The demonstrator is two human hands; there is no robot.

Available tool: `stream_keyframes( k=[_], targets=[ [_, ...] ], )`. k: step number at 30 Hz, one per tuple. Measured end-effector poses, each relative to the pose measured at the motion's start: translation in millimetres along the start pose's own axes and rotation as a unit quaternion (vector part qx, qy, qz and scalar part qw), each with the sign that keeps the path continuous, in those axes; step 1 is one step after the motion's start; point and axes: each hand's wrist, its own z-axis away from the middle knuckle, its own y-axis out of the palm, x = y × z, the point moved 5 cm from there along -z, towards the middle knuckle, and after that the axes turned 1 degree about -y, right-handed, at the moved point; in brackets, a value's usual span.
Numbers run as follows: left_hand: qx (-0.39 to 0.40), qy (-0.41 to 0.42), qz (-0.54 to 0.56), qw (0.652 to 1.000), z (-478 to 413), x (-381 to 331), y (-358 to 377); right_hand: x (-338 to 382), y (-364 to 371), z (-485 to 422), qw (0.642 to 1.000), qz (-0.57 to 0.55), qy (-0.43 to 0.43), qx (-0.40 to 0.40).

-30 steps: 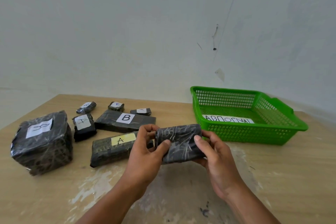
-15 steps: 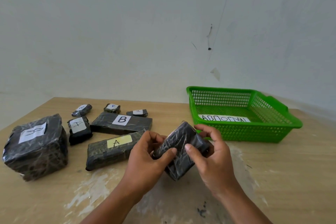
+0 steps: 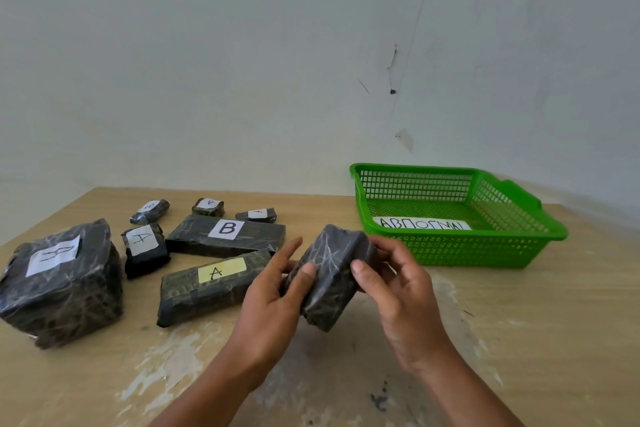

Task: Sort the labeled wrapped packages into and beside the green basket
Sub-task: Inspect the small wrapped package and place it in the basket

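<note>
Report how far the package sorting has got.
Done: nothing; the green plastic mesh basket holds only a white paper sign. In hand: left hand and right hand grip one black film-wrapped package, label unseen. Left: seven labelled black wrapped packages on the wooden table.

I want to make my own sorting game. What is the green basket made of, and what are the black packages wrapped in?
Basket: probably moulded plastic, smooth and slightly glossy; its walls are an even green grid. Packages: seemingly thin shiny black plastic film, as it wrinkles and glints; what is inside cannot be seen.
</note>
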Motion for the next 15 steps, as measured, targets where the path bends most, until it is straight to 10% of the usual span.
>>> stream_keyframes(
  k=[15],
  targets=[
    [0.047,0.027,-0.062,0.997,2.7,3.6,-1.3,-3.9,-2.5,-0.9,0.999,-0.014,0.026,-0.032]
  ],
)
